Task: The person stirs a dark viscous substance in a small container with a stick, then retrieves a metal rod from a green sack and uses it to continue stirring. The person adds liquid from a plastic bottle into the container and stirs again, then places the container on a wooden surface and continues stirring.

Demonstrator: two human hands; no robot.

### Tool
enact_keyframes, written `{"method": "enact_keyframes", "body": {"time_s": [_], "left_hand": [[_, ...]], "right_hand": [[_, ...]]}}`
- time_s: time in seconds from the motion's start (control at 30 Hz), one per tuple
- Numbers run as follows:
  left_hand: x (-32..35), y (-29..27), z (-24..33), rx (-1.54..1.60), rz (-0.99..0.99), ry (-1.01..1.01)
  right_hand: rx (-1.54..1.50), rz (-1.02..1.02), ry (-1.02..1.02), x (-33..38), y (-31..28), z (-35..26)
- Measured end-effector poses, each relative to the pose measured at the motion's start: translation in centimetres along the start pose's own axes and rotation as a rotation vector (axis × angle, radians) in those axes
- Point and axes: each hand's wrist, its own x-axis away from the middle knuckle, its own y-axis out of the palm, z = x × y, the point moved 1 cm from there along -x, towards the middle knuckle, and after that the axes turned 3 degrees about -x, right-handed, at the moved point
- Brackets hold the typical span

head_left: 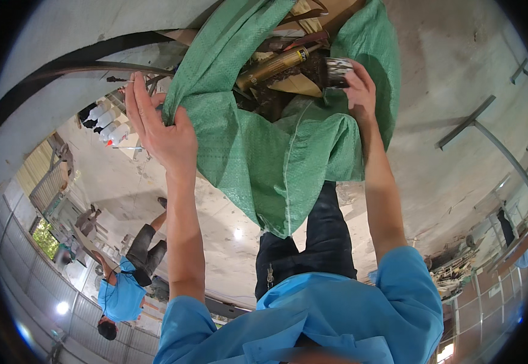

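Observation:
A green woven sack (233,139) gapes in front of me, its rim folded outward. My left hand (164,130) is at the left rim, two fingers stretched up and the sack's edge caught between thumb and a bent finger. Over the right side of the opening, my right hand (361,91) grips a short dark object with white patches (338,71); blur hides its exact kind. Inside the sack lie a gold-brown tube (274,68), a piece of tan cardboard (297,86) and other mixed scrap. Folds of the sack hide the lower contents.
A curved dark metal bar (94,68) runs beside the sack at left. White bottles (109,124) stand beyond my left hand. Another person in a blue shirt (121,297) is at lower left. A T-shaped metal leg (473,124) rests on the concrete floor (433,200) at right.

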Motion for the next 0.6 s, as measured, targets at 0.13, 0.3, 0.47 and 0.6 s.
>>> {"method": "enact_keyframes", "body": {"time_s": [0.13, 0.3, 0.47, 0.6], "left_hand": [[0.6, -1.0, 0.4, -0.004, 0.045, -0.048], [0.6, -2.3, -0.8, 0.059, 0.097, 0.002], [1.4, -3.3, -1.1, 0.036, 0.088, -0.019], [2.2, -3.4, -0.5, 0.011, 0.089, -0.007]], "right_hand": [[0.198, -0.021, -0.134, 0.8, 3.8, 0.0], [0.641, -0.084, -0.301, 2.5, 7.9, 0.8], [1.051, -0.270, -0.470, 4.0, 10.4, 2.7], [1.204, -0.385, -0.680, 6.0, 11.5, 5.0]]}}
